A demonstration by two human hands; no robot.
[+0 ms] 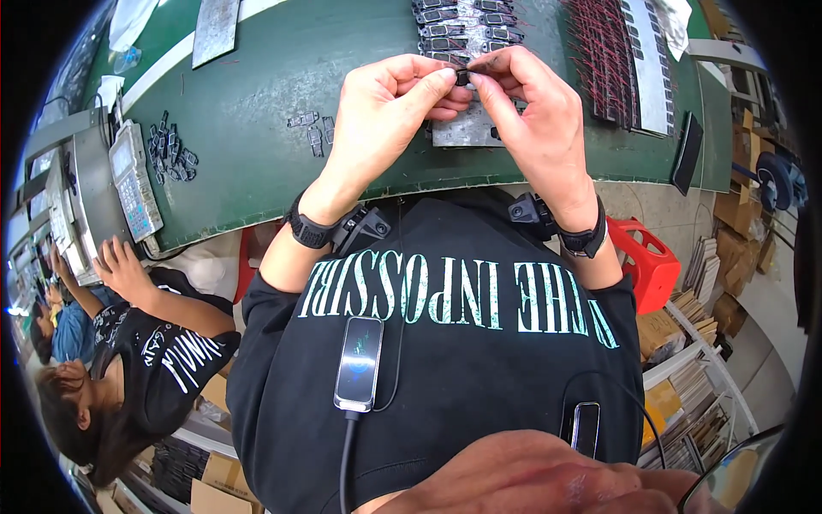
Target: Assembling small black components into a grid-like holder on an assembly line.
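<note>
Currently left hand (390, 103) and right hand (541, 107) both pinch small black part (463, 78) over metal plate (465, 134), thumbs close together; best to steady with one, work gently with other

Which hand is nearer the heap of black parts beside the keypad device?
Left. The left hand is to the right of the heap of black parts; the right hand is farther right, past the left.

Black shirt (454, 368), mint lettering (492, 295); black wrist straps (310, 230); small screened device (359, 364), black cable (347, 467).
</note>
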